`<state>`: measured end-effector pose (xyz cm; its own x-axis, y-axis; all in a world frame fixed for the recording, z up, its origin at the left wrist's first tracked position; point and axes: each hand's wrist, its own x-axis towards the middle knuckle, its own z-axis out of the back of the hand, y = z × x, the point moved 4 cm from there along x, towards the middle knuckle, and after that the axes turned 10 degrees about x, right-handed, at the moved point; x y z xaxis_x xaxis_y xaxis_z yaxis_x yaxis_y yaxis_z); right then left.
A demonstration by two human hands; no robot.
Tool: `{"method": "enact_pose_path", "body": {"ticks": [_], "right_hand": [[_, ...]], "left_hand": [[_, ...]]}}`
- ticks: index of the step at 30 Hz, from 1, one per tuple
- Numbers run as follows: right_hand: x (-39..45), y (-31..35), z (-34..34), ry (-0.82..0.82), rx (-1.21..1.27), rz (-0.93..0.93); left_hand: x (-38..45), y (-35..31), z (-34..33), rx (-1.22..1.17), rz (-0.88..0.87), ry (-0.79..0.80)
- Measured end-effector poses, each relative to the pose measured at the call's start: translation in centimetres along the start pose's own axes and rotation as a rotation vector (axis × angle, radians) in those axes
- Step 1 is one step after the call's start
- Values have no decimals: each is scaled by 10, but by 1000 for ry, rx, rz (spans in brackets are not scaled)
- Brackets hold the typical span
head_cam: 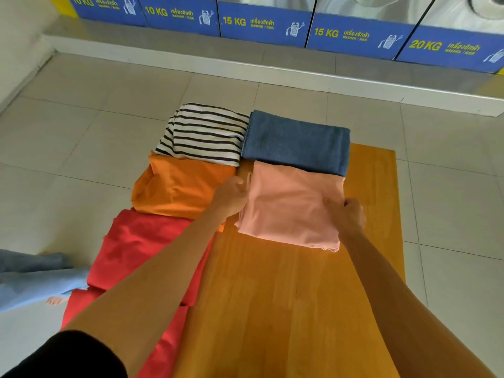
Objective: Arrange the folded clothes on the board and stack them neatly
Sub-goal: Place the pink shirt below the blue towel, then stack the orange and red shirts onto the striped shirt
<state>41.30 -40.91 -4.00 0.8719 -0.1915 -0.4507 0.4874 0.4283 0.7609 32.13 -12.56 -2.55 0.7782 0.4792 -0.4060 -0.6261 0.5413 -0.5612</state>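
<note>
A folded pink garment [289,205] lies on the wooden board [286,309], just below a folded blue towel [296,143]. My left hand [231,197] grips the pink garment's left edge. My right hand [347,216] pinches its right edge near the lower corner. Along the board's left side lie a black-and-white striped piece [204,132], a folded orange piece [180,186] and a red piece [139,249], with another red piece [81,304] nearer me.
The board stands above a pale tiled floor [81,137]. A row of washing machines with blue labels [261,23] runs along the back on a raised step. Another person's foot and blue trouser leg [35,279] are at the left edge.
</note>
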Motion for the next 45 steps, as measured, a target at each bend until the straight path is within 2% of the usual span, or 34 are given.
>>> {"method": "enact_pose_path", "body": {"ticks": [3,5,9,11,15,18,23,28,31,33,36,38,41,45], "right_hand": [[-17,25,0,-168,-90,66],[-35,46,-4,-207,-41,175],[-80,80,-62,26,41,324],[-105,90,-106,142,43,328],[-139,101,-173,261,5,295],[-144,98,-207,327,-77,207],[-130,86,-236,248,-219,12],[-117,76,-243,169,-194,-3],[-115,73,-245,197,-136,34],[-113,71,-246,207,-81,31],[-112,70,-247,208,-26,34],[-114,68,-247,166,-54,64],[-116,67,-246,98,-109,107],[-116,69,-247,102,-73,113]], "left_hand": [[-6,12,25,-30,-28,-5],[-7,25,47,-21,-54,-42],[-5,62,94,-21,-48,-153],[-1,84,117,-25,9,-233],[17,125,150,86,129,-393],[33,151,157,104,208,-345],[55,167,145,163,96,-211],[68,185,138,122,143,-110],[73,188,138,100,85,-76],[78,196,142,-63,108,-51],[78,213,155,-423,248,-42],[75,221,158,-490,246,-114],[68,228,152,-381,259,-216],[66,221,146,-70,223,-156]]}}
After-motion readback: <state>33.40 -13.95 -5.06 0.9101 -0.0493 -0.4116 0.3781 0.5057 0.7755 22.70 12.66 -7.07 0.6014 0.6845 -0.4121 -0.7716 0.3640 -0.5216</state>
